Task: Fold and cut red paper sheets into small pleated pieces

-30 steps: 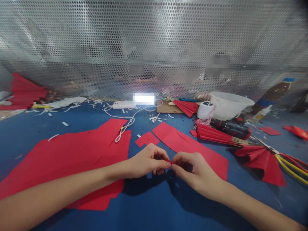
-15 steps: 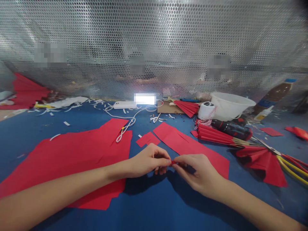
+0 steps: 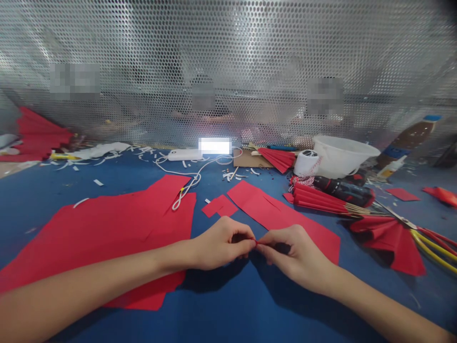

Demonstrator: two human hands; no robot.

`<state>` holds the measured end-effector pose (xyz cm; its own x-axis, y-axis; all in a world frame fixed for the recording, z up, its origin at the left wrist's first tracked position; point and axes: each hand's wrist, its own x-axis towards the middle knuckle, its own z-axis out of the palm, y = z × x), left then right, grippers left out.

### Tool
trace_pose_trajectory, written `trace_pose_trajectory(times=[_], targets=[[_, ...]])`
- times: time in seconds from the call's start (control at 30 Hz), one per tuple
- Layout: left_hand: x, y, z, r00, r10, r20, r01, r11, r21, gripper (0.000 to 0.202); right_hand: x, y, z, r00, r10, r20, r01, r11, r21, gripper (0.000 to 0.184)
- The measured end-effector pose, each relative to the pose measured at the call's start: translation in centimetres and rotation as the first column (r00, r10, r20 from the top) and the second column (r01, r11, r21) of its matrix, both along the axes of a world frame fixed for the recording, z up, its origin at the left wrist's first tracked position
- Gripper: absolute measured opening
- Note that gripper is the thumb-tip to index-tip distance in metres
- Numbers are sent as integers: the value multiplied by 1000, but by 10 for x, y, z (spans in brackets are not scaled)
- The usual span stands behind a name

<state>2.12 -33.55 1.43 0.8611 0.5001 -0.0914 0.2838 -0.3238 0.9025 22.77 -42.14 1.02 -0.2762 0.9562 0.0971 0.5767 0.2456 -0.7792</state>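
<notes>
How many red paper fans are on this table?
4 fans: one far left, one left of the white spool, one beside the cordless drill, one lower right. A red piece at far right may be a fifth.

The left hand [image 3: 223, 243] and right hand [image 3: 296, 252] pinch a tiny red paper piece [image 3: 256, 243] between their fingertips, over a red paper sheet [image 3: 271, 214] on the blue worktop [image 3: 228, 314], with a pleated red paper fan [image 3: 389, 238] at three o'clock.

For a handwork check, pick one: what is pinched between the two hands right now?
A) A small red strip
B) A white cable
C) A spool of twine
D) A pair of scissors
A: the left hand and the right hand meet with a small red strip pinched between them.
</notes>
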Motion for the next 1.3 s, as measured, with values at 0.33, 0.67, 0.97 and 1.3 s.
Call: trace_pose_trajectory(times=[0.33,0.67,0.97,1.3], targets=[[1,-4,1,998,2,61,-9,992,126,17,-1,0,2,999,29,35,-28,999,-27,26],[-1,5,-6,1000,15,9,-13,988,-151,25,-1,-1,3,999,27,20,-26,998,-60,19],[-1,4,-2,1000,-19,-3,19,993,-114,24,-1,0,1,998,-31,-49,26,995,-96,22],[0,1,-2,999,-44,19,44,999,-20,11,-1,1,1,999,-15,-33,10,991,-136,23]])
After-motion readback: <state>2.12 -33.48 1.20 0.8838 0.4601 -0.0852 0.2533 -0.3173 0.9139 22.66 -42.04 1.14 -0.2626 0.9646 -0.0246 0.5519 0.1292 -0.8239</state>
